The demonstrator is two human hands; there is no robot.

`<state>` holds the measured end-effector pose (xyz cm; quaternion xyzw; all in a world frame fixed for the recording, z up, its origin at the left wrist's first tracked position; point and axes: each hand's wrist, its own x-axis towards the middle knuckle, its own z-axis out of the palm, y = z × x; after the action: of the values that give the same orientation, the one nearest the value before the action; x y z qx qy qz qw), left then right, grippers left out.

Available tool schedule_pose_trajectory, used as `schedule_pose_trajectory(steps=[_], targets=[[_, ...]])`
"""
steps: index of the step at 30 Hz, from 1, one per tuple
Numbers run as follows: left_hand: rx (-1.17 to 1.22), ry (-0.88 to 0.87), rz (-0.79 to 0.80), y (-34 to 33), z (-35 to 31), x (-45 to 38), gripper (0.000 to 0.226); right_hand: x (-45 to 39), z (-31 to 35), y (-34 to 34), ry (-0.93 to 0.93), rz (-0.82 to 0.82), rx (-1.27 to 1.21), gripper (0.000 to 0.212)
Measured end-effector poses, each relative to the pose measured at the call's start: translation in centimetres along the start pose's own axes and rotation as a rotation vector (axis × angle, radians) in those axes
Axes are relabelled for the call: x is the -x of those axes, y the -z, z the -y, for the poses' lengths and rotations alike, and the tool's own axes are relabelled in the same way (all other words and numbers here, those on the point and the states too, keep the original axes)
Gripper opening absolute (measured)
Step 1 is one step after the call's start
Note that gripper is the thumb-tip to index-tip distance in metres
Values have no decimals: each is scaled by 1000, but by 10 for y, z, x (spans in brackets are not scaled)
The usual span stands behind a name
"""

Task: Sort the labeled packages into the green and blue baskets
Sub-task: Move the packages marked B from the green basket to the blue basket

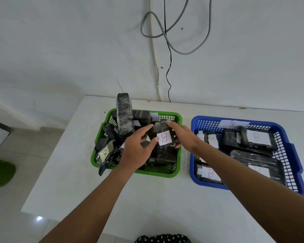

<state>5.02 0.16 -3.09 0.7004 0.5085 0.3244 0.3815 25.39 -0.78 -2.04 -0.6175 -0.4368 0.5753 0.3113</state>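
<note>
Both hands (137, 151) around dark, plastic-wrapped package (162, 135), white "B" label.

A dark wrapped package (162, 135) with a white label marked with a red B sits raised over the green basket (177, 118), at its 2 o'clock corner, among other dark packages piled inside. At 3 o'clock from it stands the blue basket (291, 146), holding flat-lying dark packages labeled B.
</note>
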Motion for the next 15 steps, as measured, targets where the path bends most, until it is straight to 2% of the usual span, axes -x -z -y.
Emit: schedule_pose_trajectory(steps=[3,4,7,10,13,15], targets=[[198,142,-47,-1,-3,-7,38,2,5,2,-24,6,27,67],[271,195,-68,-1,-3,-9,32,3,6,3,-10,1,35,64],[534,390,-105,-3,-3,-12,21,5,5,4,36,-38,-38,35],[661,496,-86,-7,-6,-12,24,6,4,3,27,-42,-235,25],[829,587,-25,-11,-11,-13,31,6,2,4,37,-111,-404,28],[863,615,45,-15,-15,-13,28,8,0,8,46,-152,-450,26]])
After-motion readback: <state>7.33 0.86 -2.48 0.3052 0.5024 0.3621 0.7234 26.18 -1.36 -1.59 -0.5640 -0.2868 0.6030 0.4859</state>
